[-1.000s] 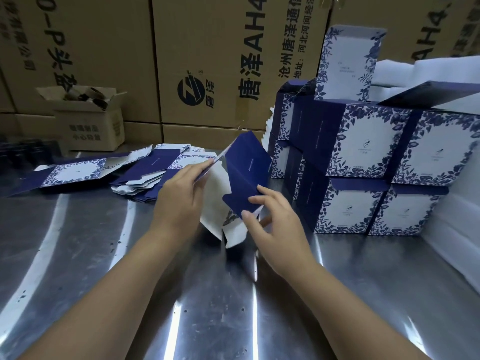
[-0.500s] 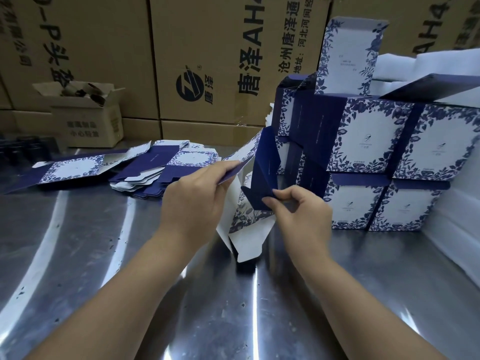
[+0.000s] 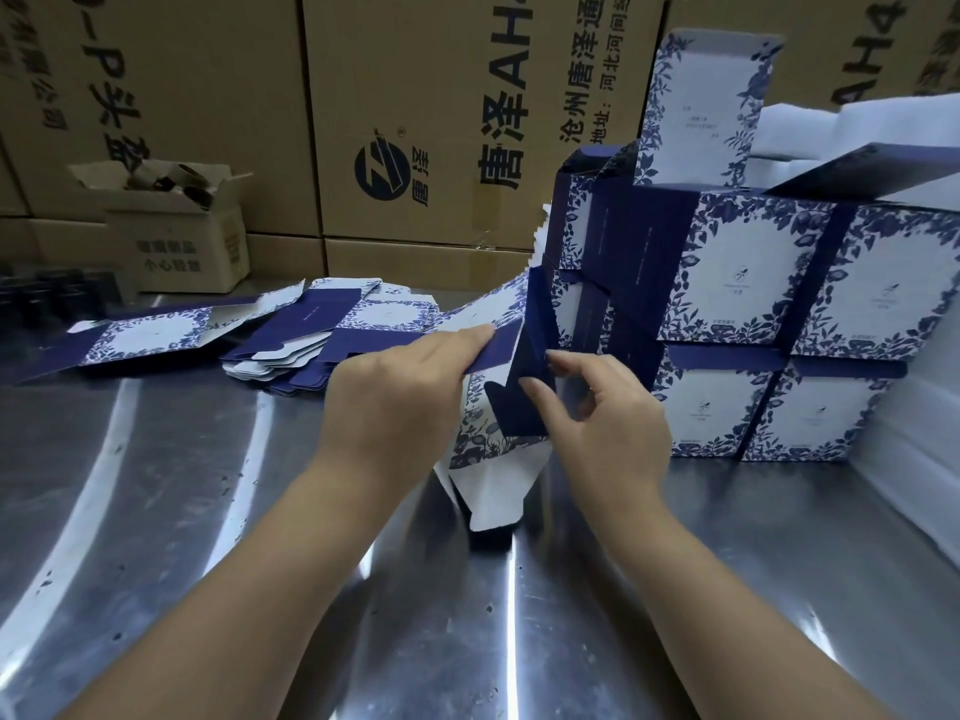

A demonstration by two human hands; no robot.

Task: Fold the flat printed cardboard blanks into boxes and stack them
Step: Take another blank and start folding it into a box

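Steel tabletop (image 3: 156, 511) seems to prop the half-opened blank (image 3: 483, 433) upright at centre, leaving its flaps free. The left hand (image 3: 395, 402) pinches the top panel. The right hand (image 3: 608, 423) nips a navy flap between thumb and forefinger, folded further inward than a second ago. Flat blanks (image 3: 311, 345) wait at ten o'clock, stacked boxes (image 3: 737, 283) at two.

Half-folded navy-and-white floral blank (image 3: 488, 439) upright mid-frame; flat blanks (image 3: 322, 345) piled left, folded boxes (image 3: 748, 272) stacked right
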